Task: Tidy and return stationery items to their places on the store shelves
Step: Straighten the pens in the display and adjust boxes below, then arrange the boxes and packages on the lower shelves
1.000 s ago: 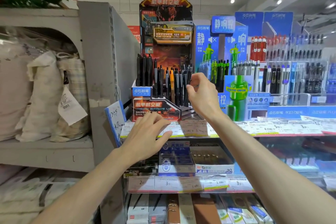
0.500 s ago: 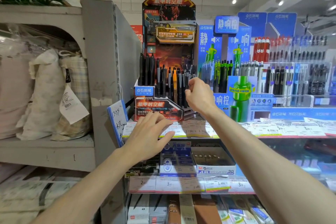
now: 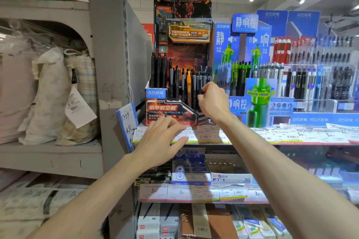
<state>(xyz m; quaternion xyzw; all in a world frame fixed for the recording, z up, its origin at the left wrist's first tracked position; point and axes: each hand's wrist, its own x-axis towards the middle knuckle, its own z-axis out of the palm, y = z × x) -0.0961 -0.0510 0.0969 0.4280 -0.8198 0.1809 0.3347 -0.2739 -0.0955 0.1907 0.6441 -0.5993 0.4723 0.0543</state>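
Pens point(image 3: 186, 85) are standing in the red pen box point(image 3: 171, 111) on the shelf point(image 3: 242, 138). My right hand point(image 3: 213, 101) is now lower, pinching one dark pen down into its slot. My left hand point(image 3: 161, 137) is staying flat and open below.

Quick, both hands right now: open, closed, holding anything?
Left hand: open, fingers spread at the shelf edge, holding nothing.
Right hand: closed, pinching a dark pen in the display stand.

Pen display point(image 3: 171, 108) stands on shelf point(image 3: 242, 138), eraser box point(image 3: 231, 179) seemingly below
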